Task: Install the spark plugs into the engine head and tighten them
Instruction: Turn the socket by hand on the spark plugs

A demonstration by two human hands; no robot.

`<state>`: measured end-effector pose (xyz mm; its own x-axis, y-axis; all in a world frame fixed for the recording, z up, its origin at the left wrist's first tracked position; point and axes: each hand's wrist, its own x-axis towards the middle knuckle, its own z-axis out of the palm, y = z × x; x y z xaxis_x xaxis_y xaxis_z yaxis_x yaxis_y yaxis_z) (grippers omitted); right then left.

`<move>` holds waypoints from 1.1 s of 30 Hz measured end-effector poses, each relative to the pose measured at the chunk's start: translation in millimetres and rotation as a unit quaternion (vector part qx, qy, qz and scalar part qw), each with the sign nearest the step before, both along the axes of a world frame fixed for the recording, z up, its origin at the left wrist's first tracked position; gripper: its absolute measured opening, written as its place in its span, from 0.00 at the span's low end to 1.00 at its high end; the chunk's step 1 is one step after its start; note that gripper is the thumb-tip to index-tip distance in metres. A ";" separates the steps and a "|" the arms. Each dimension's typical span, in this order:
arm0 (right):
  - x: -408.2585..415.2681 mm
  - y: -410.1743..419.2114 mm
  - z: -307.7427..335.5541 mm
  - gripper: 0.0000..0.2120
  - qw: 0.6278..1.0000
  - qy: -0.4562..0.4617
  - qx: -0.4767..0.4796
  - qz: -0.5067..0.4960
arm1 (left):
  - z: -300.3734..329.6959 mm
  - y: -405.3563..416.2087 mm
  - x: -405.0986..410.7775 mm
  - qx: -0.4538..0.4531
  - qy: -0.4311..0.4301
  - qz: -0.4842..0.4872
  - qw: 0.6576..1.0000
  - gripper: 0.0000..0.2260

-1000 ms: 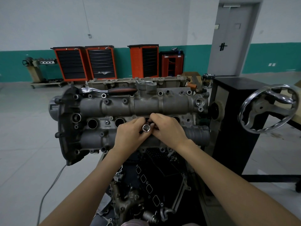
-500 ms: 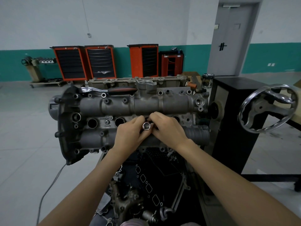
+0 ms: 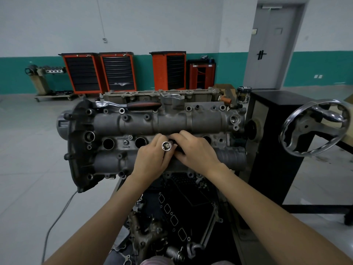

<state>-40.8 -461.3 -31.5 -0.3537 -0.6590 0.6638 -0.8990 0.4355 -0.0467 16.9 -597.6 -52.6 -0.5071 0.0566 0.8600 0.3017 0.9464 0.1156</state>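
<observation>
Both our hands pinch the socket (image 3: 166, 146) at the third plug hole of the engine head (image 3: 172, 127): left hand (image 3: 150, 159), right hand (image 3: 196, 152); its long axis points into the hole.

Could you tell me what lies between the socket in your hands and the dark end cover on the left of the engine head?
In the head view, two open plug wells lie between the socket and the end cover.
</observation>
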 end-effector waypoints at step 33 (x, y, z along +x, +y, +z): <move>-1.6 -1.9 -0.4 0.11 0.999 -0.031 -0.032 0.013 | -0.6 1.3 -3.5 -0.003 0.029 0.031 0.999 0.14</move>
